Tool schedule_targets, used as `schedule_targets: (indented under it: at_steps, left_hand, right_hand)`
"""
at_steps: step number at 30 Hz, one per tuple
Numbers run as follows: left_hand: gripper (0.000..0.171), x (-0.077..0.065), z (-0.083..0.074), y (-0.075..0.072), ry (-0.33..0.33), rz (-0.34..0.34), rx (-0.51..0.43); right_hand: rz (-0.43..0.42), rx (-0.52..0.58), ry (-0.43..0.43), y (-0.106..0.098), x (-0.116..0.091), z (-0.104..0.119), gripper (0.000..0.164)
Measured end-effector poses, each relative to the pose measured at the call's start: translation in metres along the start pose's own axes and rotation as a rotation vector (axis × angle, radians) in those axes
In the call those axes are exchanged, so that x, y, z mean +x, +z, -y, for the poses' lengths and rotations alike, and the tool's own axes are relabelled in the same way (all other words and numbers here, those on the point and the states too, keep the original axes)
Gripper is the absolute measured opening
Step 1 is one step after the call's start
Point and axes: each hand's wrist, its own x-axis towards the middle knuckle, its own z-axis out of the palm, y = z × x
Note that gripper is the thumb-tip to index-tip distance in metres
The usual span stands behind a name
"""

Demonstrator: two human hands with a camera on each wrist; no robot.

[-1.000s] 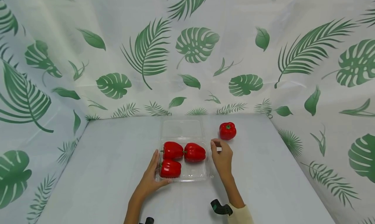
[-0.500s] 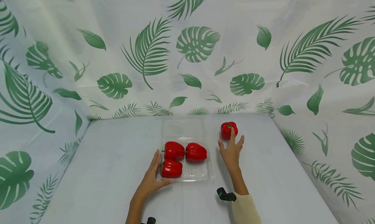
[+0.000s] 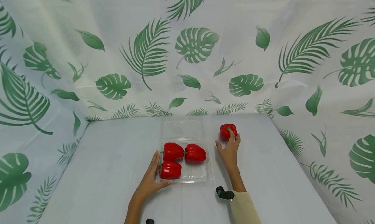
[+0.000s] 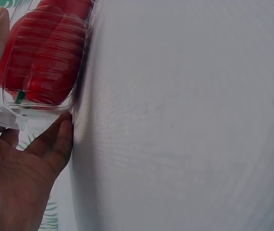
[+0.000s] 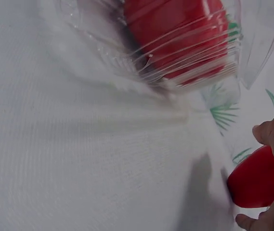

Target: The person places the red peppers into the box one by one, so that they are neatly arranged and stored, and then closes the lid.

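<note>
job looks approx 3/4 done, judging by what's in: clear plastic box (image 3: 194, 176) has 3 red peppers, i.e. back-left pepper (image 3: 173, 151), back-right pepper (image 3: 195, 153) & front-left pepper (image 3: 170, 169). left to do, prob: loose pepper (image 3: 225, 132), which sits on the surface (image 3: 111, 159) off the box's far right, stem up; room for it front right, imo. lid (image 3: 183, 129) lies open behind the box, so closing it may be left too.

hands: left hand (image 3: 149, 181) spread w/ fingers along box's left side, thumb by front edge, steadying it i think. right hand (image 3: 229, 151) at loose pepper, fingers & thumb spread, no pinch; index overlaps it in head view, can't tell if touching.
</note>
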Motion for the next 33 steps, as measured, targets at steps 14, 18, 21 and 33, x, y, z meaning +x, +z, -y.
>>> schedule_targets:
  at_steps: [14,18,21,33]
  left_hand:
    - [0.116,-0.001,-0.001,0.003,-0.015,0.004,-0.023]
    - [0.117,-0.001,-0.001,0.002,-0.009,-0.005,-0.012]
    - [0.117,-0.001,0.000,0.002,-0.014,-0.011,-0.003]
    - [0.116,-0.001,0.000,0.001,-0.017,0.000,-0.014]
  right_hand:
    - [-0.203,0.203,0.003,0.003,0.000,-0.015,0.058]
    - [-0.205,0.203,0.010,0.002,-0.004,-0.017,0.059]
    - [-0.200,0.182,-0.003,0.000,-0.007,-0.017,0.060]
    - [-0.212,0.067,-0.086,-0.013,-0.021,-0.012,0.066]
